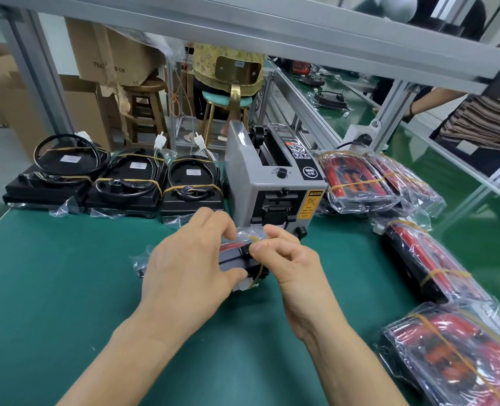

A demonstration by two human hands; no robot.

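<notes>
A black and red lamp unit (234, 256) in a clear plastic bag lies on the green table mat (67, 273) in front of me. My left hand (190, 265) grips it from the left, thumb against its near side. My right hand (283, 256) pinches the bag's folded end at the unit's right, where a yellow rubber band (257, 273) loops round it. Most of the unit is hidden under my hands.
A grey tape dispenser machine (272, 183) stands just behind my hands. Three unbagged black units with cables (119, 183) sit at the back left. Bagged red units (360, 180) lie along the right side (453, 356). A person in a striped shirt (483, 112) stands at the far right.
</notes>
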